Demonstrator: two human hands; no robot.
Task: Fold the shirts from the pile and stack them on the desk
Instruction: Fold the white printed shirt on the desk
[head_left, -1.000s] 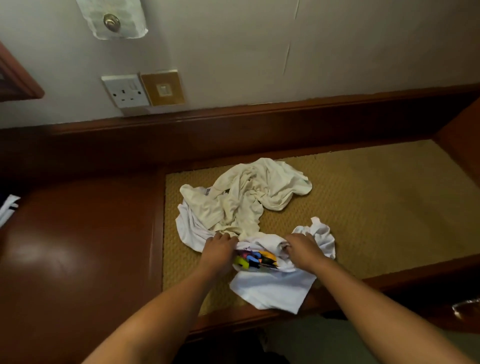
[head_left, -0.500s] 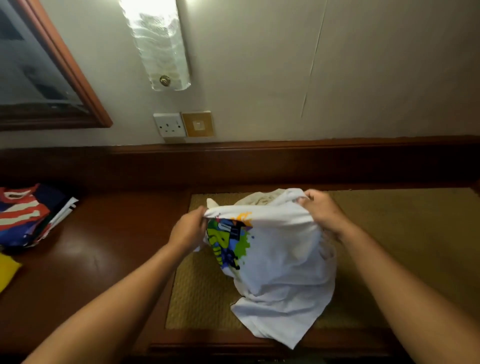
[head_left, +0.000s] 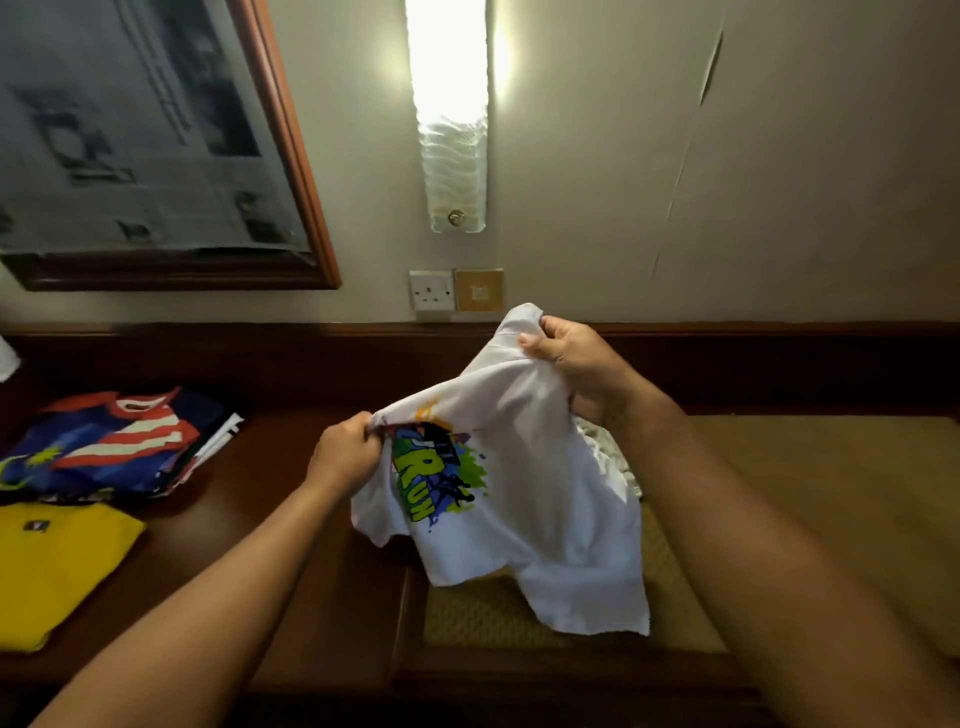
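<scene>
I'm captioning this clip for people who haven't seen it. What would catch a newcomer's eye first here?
First, the white shirt with its bright splashed print, held up mid-frame over the woven mat, gripped by the left hand and, higher, the right hand. Next, the glowing wall lamp above, then the folded yellow shirt and the striped flag-pattern shirts at left on the desk.

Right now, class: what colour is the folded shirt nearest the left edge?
Yellow: the folded shirt, seen best in the head view.

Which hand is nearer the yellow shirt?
Left. The left hand grips the white shirt just right of the yellow shirt; the right hand holds it farther right, higher.
</scene>
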